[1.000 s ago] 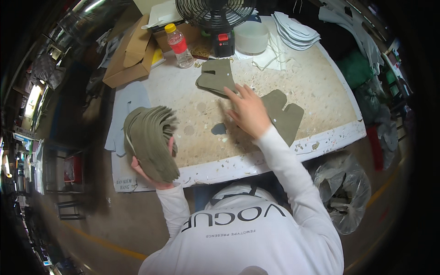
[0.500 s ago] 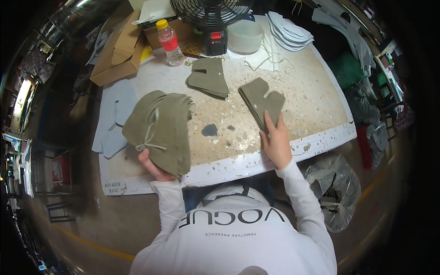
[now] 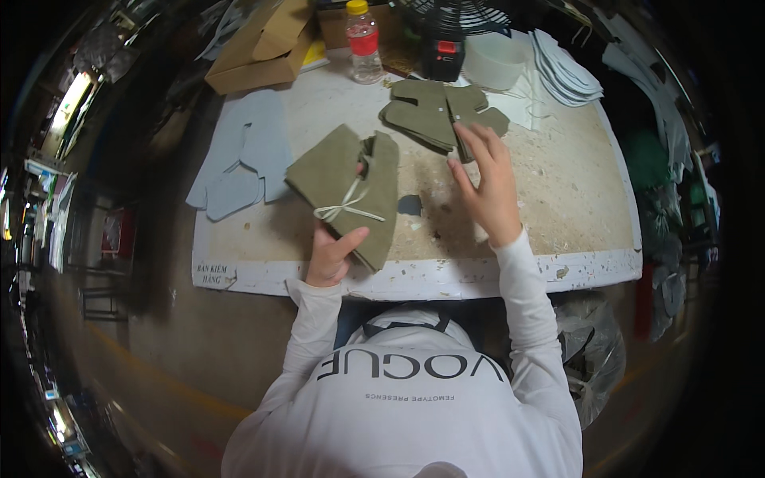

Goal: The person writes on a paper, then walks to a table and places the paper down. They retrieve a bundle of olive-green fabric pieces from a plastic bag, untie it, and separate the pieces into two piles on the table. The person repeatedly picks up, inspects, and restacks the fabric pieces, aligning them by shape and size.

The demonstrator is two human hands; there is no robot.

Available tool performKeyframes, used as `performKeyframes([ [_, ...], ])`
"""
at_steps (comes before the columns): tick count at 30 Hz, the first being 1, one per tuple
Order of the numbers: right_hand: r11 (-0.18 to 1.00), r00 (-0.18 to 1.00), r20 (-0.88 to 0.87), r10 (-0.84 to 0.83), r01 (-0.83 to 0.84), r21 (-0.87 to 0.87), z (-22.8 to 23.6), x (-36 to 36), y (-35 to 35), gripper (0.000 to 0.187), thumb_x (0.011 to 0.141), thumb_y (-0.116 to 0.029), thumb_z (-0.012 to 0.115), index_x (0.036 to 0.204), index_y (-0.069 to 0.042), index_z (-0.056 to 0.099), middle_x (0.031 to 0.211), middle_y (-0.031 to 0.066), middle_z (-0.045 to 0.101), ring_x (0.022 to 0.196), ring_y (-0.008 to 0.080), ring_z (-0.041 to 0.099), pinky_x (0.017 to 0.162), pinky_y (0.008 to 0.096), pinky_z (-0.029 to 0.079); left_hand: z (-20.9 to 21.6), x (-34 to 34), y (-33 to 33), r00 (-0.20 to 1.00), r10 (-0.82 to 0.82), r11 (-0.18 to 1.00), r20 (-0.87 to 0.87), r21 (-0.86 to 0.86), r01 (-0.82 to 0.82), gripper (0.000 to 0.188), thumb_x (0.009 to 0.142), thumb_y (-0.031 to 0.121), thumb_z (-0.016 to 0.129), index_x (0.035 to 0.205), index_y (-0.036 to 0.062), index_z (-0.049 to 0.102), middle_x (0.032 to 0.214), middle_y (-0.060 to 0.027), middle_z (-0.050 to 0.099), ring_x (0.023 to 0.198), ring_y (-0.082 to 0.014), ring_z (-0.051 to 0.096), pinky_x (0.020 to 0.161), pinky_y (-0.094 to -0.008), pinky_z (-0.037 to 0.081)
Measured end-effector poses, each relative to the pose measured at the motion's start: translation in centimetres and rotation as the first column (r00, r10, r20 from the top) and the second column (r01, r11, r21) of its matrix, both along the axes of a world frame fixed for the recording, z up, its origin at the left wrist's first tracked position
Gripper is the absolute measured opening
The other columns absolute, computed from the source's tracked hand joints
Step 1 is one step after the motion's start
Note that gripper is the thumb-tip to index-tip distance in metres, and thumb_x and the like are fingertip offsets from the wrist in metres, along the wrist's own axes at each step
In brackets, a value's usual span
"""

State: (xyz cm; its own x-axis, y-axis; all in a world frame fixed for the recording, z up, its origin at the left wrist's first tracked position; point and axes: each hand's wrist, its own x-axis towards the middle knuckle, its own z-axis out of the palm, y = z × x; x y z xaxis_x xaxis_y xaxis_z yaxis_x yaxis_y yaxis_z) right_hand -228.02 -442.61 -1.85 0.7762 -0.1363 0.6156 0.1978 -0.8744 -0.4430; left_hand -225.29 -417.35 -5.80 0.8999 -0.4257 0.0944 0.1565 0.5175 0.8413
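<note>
My left hand (image 3: 338, 251) is closed round a bundle of olive-green cut fabric pieces (image 3: 374, 231), raised over the table's near left part. A pale fabric strip (image 3: 351, 209) is tied in a bow round that bundle. My right hand (image 3: 490, 183) has its fingers apart and holds nothing; its fingertips are at the near edge of two olive fabric stacks. The left stack (image 3: 418, 119) has a notch in its side and a small white tag. Close against it lies the right stack (image 3: 470, 111), partly behind my fingers.
Grey notched panels (image 3: 251, 135) lie on the table (image 3: 574, 191) at left. At the back stand a cardboard box (image 3: 259, 60), a bottle with a yellow cap (image 3: 364, 44), a black fan (image 3: 454, 20) and a translucent roll (image 3: 494, 62). Pale blue sheets (image 3: 562, 72) are piled at far right.
My right hand has moved the right olive stack leftward against the other one and let go of it. My left hand has turned the tied bundle. The whole view has shifted.
</note>
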Motion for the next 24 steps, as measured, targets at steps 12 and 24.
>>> performKeyframes([
  [12, 0.932, 0.922, 0.161, 0.351, -0.360, 0.031, 2.1, -2.0, 7.2, 0.020, 0.076, -0.003, 0.072, 0.092, -0.005, 0.061, 0.098, 0.0080, 0.060, 0.094, 0.0290, 0.058, 0.076, 0.0368, 0.049, 2.3, -2.0, -1.1, 0.989, -0.142, 0.988, -0.038, 0.050, 0.144, 0.085, 0.077, -0.007, 0.064, 0.150, 0.0096, 0.023, 0.149, -0.0146, 0.038, 0.136, -0.0249, 0.040, 0.111, -0.0371, 0.035],
  [24, -0.050, 0.745, 0.198, 0.638, -0.216, 0.975, 3.2, -2.9, 6.0, 0.025, 0.096, -0.011, 0.060, 0.109, -0.014, 0.039, 0.068, -0.0053, 0.047, 0.060, 0.0051, 0.043, 0.057, 0.0195, 0.030, 1.4, -1.9, -1.9, 0.987, -0.118, 0.964, 0.111, 0.249, 0.088, 0.088, 0.076, -0.007, 0.066, 0.149, 0.0071, 0.021, 0.142, -0.0107, 0.041, 0.132, -0.0229, 0.042, 0.109, -0.0359, 0.036],
])
